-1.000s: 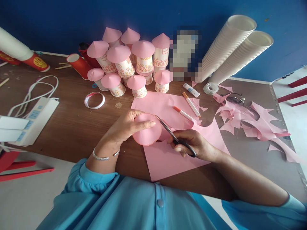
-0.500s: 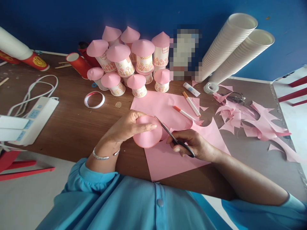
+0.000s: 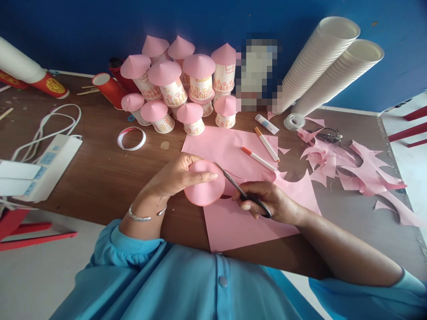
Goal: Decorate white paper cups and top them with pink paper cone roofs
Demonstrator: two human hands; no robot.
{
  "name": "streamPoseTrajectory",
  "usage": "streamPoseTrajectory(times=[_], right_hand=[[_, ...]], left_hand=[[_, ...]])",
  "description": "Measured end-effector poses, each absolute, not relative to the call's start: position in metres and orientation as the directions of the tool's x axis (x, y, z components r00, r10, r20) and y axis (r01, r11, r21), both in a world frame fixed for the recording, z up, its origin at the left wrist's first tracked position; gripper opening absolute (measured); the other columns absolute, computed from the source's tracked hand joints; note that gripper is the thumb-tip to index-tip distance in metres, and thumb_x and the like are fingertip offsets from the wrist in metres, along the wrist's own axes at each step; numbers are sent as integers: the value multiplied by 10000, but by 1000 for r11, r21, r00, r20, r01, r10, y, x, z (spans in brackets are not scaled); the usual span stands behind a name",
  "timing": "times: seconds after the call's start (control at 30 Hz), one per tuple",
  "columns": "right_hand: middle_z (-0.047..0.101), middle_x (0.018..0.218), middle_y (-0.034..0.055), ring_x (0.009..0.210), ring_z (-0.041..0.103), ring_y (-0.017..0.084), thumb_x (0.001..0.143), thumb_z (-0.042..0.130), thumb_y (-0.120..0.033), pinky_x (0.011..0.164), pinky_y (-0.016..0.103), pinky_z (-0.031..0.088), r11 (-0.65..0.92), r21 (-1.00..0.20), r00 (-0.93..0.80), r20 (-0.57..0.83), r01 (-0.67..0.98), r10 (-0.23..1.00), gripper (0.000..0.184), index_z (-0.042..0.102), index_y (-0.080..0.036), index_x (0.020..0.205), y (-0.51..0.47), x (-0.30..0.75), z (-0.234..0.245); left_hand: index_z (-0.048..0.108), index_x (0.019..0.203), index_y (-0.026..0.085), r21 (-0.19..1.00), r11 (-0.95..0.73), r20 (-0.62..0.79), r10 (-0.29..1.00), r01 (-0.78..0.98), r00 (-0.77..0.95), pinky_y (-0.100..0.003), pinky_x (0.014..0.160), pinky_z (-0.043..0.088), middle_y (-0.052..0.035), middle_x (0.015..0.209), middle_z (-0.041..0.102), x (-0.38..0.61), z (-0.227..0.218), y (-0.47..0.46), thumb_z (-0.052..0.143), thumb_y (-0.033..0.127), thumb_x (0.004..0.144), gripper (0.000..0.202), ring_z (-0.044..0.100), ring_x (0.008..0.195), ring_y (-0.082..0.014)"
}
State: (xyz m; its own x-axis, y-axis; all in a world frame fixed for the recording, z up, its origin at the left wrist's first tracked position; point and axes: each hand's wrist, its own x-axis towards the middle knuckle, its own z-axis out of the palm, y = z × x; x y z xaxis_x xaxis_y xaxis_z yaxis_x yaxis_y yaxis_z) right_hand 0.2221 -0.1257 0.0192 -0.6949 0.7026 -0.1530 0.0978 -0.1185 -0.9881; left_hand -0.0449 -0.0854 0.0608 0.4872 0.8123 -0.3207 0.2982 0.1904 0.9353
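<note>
My left hand (image 3: 176, 175) pinches a round pink paper disc (image 3: 204, 189), thumb on top and fingers behind it. My right hand (image 3: 267, 202) is closed round the handles of black scissors (image 3: 238, 186), whose blades point up-left and meet the disc's right edge. Both hands work over a large pink paper sheet (image 3: 240, 218) lying on the brown table (image 3: 100, 173). The sheet has round pieces cut out of it.
Paper cups with pink cone tops (image 3: 180, 89) cluster at the back. Two long stacks of white cups (image 3: 320, 62) lean on the blue wall. Two markers (image 3: 262, 151), a glue stick (image 3: 266, 124), tape rolls (image 3: 293, 121), pink scraps (image 3: 353, 171), and a power strip (image 3: 43, 166) lie around.
The scissors have crept slightly along the disc's edge, and the pink sheet has shifted a little. Both hands stay in nearly the same place.
</note>
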Motion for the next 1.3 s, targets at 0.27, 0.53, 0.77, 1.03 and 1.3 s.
streamPoseTrajectory(times=[0.27,0.53,0.77,1.03,1.3], right_hand=[[541,615,-41,499,477,85,930,722,-551,491,232,376,-113,-990,-683,-142,88,716,410,691,-143,963,-123,224,18],[611,770,12,572,532,100,851,731,-695,536,254,416,-159,-977,-612,-215,145,761,564,685,-145,965,-122,222,19],[656,821,37,671,540,109,902,704,-649,590,239,423,91,-971,-615,-66,221,786,515,716,-140,980,-126,217,25],[658,797,28,659,548,107,941,661,-630,594,228,447,180,-960,-635,4,213,773,483,711,-150,961,-127,215,24],[702,886,34,650,607,127,952,724,-408,596,250,478,381,-738,-357,202,557,912,221,672,-196,988,-122,235,33]], left_hand=[[657,673,157,934,187,-326,795,305,512,-221,531,319,28,595,505,-48,59,-85,744,475,845,372,418,577,-93],[686,660,157,950,216,-301,826,227,477,-220,546,336,27,599,540,-45,56,-85,770,454,820,347,437,592,-97],[792,772,179,954,211,-286,849,211,444,-246,606,433,6,662,664,-43,51,-86,801,473,784,294,560,646,-140],[844,900,216,948,256,-315,835,188,450,-263,706,512,-25,849,785,-41,49,-87,825,460,770,277,664,784,-186],[811,864,202,967,207,-243,925,149,293,-266,730,506,-20,845,760,-44,43,-84,836,497,781,308,639,783,-170]])
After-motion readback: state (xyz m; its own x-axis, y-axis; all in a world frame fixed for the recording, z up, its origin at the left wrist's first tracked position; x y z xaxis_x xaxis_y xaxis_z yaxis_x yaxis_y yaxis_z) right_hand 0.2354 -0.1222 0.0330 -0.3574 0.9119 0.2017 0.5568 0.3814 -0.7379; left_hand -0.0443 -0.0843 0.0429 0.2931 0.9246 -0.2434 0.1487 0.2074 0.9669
